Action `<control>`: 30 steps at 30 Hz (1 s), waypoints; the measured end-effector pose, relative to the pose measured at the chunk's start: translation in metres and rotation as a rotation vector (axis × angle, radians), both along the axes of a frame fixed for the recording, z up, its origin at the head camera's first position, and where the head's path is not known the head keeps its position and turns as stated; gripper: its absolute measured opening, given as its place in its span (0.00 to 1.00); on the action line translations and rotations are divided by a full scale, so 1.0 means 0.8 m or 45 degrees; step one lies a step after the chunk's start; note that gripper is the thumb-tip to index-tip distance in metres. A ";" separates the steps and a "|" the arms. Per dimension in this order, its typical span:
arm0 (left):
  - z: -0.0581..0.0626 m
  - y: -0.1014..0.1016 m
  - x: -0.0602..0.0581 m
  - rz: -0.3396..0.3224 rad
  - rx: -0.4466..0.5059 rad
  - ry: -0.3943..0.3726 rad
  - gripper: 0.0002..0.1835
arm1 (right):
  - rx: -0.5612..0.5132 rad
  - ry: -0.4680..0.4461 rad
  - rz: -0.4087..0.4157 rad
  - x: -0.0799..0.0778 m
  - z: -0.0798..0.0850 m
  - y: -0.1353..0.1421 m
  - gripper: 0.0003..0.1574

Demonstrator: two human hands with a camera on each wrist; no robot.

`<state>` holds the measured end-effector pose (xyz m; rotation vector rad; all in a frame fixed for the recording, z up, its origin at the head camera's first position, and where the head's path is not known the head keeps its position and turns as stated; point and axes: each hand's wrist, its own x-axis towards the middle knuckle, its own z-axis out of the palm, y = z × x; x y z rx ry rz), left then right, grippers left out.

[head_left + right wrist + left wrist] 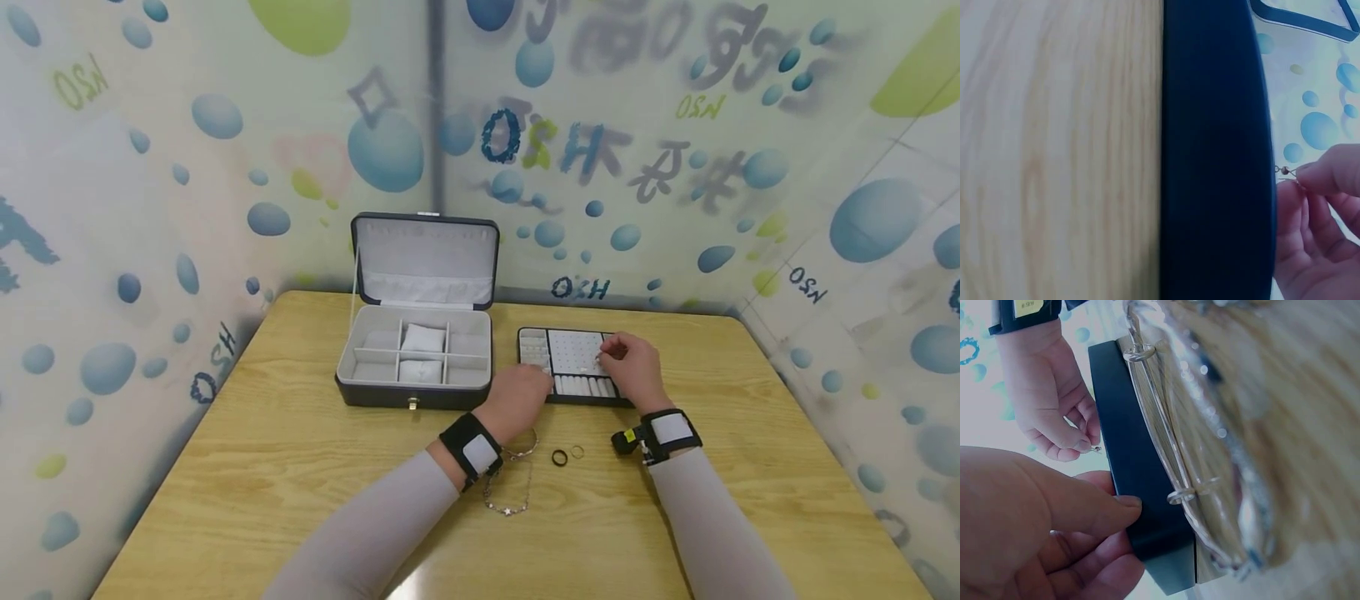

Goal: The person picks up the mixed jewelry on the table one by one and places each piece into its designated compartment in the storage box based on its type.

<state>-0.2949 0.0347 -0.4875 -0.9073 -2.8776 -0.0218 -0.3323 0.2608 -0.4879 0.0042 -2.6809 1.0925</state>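
While a pale wooden desk [225, 500] fills the lower part of the head view, walls [637, 150] printed with blue and green bubbles and lettering rise behind it and on both sides. Near the bottom centre lie a star-trimmed chain [507, 511], a silvery bangle [536, 443] by the left wrist, a dark ring [559, 464] and a thin pale ring [577, 457]. The left hand [517, 400], right of centre, grips the near edge of a jewelry tray [588, 401], its thumb on the dark outer wall. The right hand [636, 371], farther right, pinches a small beaded earring [1285, 170] between thumb and finger over the tray's right part. The tray has small compartments [534, 346] at its left, a dotted white panel [573, 352] at top centre and pale ring rolls [585, 386] below. At centre left stands a dark jewelry box [382, 396] with its lid [427, 258] raised; of its six compartments, the two middle ones each hold a white cushion [423, 339]
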 end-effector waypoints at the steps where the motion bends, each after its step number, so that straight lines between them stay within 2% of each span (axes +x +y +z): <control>1: 0.001 0.000 0.000 0.001 0.000 0.000 0.10 | 0.012 0.001 -0.002 0.000 0.001 0.000 0.06; 6: 0.003 0.000 0.001 0.007 -0.003 -0.003 0.09 | 0.106 -0.012 0.002 0.001 0.005 0.001 0.05; 14: 0.003 0.000 0.000 0.003 -0.003 -0.017 0.10 | 0.204 -0.095 0.034 0.000 0.010 0.002 0.06; 30: 0.002 0.002 -0.002 0.040 -0.017 -0.077 0.10 | 0.207 -0.192 0.030 -0.001 0.010 0.001 0.10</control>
